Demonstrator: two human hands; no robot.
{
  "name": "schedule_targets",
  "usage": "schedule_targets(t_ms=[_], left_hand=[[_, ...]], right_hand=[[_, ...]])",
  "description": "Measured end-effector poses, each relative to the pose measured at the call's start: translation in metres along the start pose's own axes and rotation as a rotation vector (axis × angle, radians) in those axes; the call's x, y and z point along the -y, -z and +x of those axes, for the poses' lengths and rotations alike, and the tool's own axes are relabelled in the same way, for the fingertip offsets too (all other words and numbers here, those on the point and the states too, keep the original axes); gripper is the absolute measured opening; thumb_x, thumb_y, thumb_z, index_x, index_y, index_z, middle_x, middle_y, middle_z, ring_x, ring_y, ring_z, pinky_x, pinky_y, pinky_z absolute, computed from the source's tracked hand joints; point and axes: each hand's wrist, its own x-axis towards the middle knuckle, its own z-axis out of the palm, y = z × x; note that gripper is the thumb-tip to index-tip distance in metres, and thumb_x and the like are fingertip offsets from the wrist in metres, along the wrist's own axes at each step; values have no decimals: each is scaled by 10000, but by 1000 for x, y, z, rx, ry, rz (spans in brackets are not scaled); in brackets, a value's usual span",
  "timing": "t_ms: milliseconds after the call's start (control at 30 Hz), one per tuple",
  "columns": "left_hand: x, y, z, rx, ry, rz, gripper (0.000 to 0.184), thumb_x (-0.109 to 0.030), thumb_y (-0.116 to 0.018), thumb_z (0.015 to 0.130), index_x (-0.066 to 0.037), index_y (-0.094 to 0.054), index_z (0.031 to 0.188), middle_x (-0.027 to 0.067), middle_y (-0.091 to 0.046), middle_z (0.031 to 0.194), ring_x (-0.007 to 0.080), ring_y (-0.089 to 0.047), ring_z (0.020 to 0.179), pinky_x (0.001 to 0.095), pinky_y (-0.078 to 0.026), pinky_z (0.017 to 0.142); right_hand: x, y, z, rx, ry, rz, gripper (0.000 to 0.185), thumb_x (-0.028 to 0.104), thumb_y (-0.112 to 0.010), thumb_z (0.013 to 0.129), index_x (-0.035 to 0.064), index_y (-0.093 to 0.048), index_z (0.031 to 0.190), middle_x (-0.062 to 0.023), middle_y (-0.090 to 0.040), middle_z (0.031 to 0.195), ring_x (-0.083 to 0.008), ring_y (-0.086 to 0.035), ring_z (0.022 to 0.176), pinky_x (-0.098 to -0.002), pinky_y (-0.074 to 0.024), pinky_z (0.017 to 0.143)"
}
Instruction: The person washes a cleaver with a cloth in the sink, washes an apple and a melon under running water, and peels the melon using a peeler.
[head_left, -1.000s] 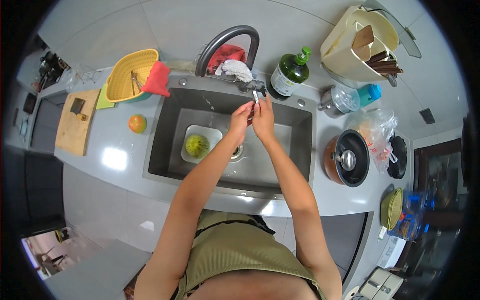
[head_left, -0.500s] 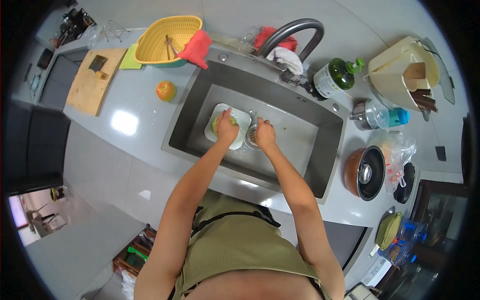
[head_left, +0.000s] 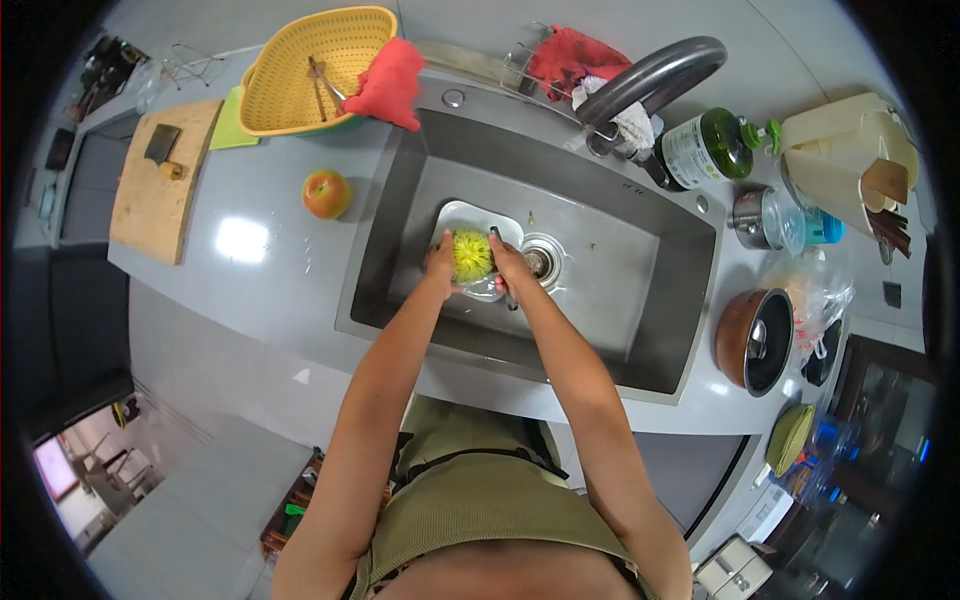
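Note:
A round yellow-green fruit with a striped surface (head_left: pixel 473 256) is between my hands, over a white tray (head_left: pixel 480 214) in the left part of the grey sink (head_left: pixel 610 240). My left hand (head_left: pixel 440 264) has its fingers curved round the fruit's left side. My right hand (head_left: pixel 511 268) is against its right side and grips a slim small tool, mostly hidden, with dark bits showing above and below the fingers. Just right of this hand lies the round drain (head_left: pixel 541 260).
Left of the sink are a red-green fruit (head_left: pixel 327 194), a yellow basket (head_left: pixel 290 75) and a cutting board with a cleaver (head_left: pixel 150 215). Behind arches the faucet (head_left: pixel 665 70). To the right stand a green bottle (head_left: pixel 725 143) and a brown pot (head_left: pixel 735 340).
Both hands have come down from the faucet into the sink. My left hand has taken hold of the round fruit, and my right hand has moved left against it. The view has shifted.

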Motion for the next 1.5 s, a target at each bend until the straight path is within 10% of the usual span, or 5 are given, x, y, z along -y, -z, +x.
schedule_targets(t_ms=[533,900,1100,1300,1500], left_hand=[[24,-98,-119,781,-252,-294,640,-412,-621,859,-181,-274,1345,60,-435,1307,228,-441,1221,504,-418,965],[84,-134,-131,646,-143,-238,691,-357,-658,828,-145,-265,1356,84,-430,1319,242,-469,1207,462,-443,957],[93,-135,-134,618,-161,-319,645,-374,-637,841,-107,-317,1333,82,-470,1291,226,-488,1190,430,-447,957],[71,-138,-138,604,-140,-290,577,-374,-625,852,-92,-389,1296,78,-514,1259,215,-523,1152,416,-450,951],[63,-141,-125,588,-122,-318,526,-382,-615,858,-86,-441,1257,73,-547,1221,212,-553,1110,413,-457,937]], right_hand=[[-24,120,-132,-67,464,389,574,344,-634,867,104,-405,1336,17,-470,760,-55,-399,489,-224,-347,421],[-76,201,-141,-359,896,-408,266,231,-455,944,20,-509,1098,-204,-551,872,-380,-541,750,-425,-447,752],[-60,203,-160,-401,513,-513,245,204,-448,952,50,-513,1131,-185,-583,871,-413,-566,824,-472,-452,712],[-59,204,-155,-466,1083,-669,232,269,-498,932,49,-550,983,-162,-585,807,-357,-592,727,-432,-476,638],[-55,190,-154,-482,1050,-722,186,234,-580,878,52,-582,915,-111,-572,731,-317,-576,590,-409,-449,513]])
